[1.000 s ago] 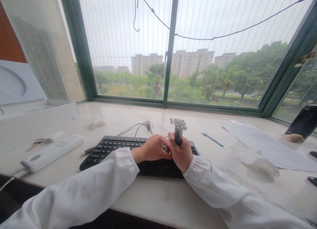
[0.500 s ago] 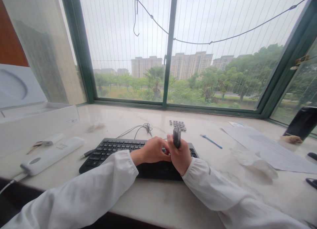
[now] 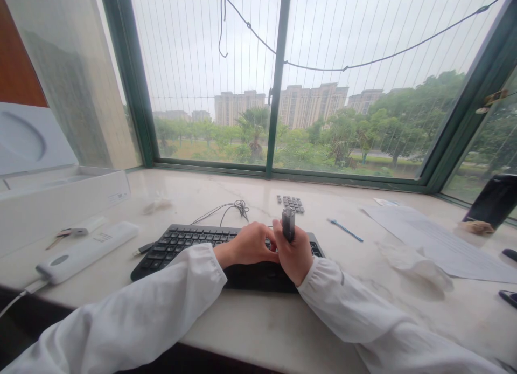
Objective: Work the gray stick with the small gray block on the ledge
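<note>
A black keyboard (image 3: 181, 243) lies on the pale stone sill in front of me. My right hand (image 3: 297, 254) rests over its right part and grips a small grey tool (image 3: 288, 223) that stands upright out of the fist. My left hand (image 3: 248, 243) lies on the keys just left of it, fingers curled toward the right hand and touching it; what the fingertips hold is hidden. A group of loose dark keycaps (image 3: 291, 202) lies behind the keyboard.
A coiled grey cable (image 3: 234, 207) runs behind the keyboard. A white power strip (image 3: 86, 251) and an open white box (image 3: 60, 193) sit left. A blue pen (image 3: 344, 229), crumpled tissue (image 3: 416, 263), papers (image 3: 436, 236) and a dark object (image 3: 495, 201) lie right.
Both hands stay together over the keyboard's right part with the grey tool upright. Only the view has shifted slightly.
</note>
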Demonstrator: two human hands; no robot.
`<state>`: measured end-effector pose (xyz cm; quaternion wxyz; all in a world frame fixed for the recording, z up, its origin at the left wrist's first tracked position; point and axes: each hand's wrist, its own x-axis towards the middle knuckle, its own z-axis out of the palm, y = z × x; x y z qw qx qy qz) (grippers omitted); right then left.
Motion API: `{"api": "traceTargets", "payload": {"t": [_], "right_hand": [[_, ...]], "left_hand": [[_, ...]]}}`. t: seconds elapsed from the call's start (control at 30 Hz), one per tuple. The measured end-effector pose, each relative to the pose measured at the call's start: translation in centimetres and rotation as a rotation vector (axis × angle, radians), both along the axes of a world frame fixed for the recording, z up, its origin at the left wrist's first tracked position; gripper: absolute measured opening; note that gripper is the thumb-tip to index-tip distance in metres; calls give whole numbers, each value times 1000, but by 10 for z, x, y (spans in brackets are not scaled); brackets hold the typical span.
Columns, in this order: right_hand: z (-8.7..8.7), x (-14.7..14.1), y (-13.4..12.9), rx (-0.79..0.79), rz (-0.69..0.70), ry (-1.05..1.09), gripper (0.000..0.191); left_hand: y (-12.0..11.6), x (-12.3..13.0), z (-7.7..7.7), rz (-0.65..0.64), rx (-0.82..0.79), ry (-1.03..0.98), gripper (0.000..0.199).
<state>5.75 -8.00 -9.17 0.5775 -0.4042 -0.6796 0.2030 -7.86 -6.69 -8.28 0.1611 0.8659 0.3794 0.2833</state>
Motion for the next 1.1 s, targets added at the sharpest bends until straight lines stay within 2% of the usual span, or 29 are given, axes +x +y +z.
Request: {"api": "traceTargets", "payload": {"t": [0.37,0.67,1.1], "right_hand": [[1,0,-2,-2,3,2,39],[-3,0,-1,106,45,-141,30],[-1,1,-2,68,21,-118,37]], "left_hand": [[2,0,-2,-1,8,-1,22],[2,0,-2,20,58,33,22],[3,-1,-2,30,10,14,26]]}}
